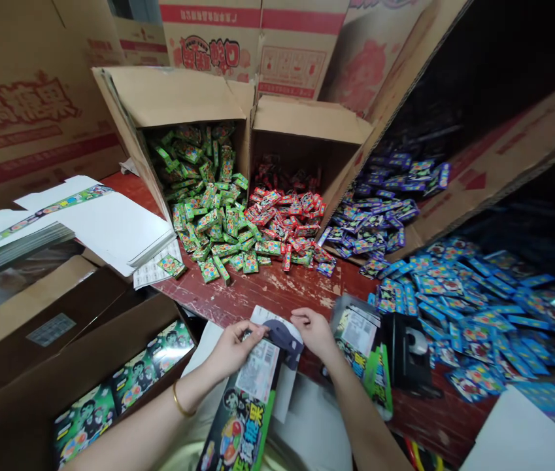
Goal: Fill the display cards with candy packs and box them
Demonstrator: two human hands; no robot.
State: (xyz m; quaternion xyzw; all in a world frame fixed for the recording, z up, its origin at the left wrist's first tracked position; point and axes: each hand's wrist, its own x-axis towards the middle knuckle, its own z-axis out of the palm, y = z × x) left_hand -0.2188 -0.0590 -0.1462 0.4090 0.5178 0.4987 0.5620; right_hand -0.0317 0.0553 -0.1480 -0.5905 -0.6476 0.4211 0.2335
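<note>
Black-and-green carton (pixel 238 425), near, pinched at far end in left hand (pixel 232 350); just beside narrowly curled right hand (pixel 315 335), grip unclear; far, on desk (pixel 277 288), green packets (pixel 232 222)

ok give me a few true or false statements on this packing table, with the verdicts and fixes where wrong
1. The left hand is at the far end of a printed carton. True.
2. The gold bracelet is on the right wrist. False: the gold bracelet is on the left wrist.
3. The blue packets lie to the right of the purple packets. True.
4. The red packets lie between the purple and blue ones. False: the red packets lie between the green packets and the purple ones.
5. The right hand holds the black tape dispenser. False: the right hand is beside the carton, and the black tape dispenser stands apart from it.
</note>
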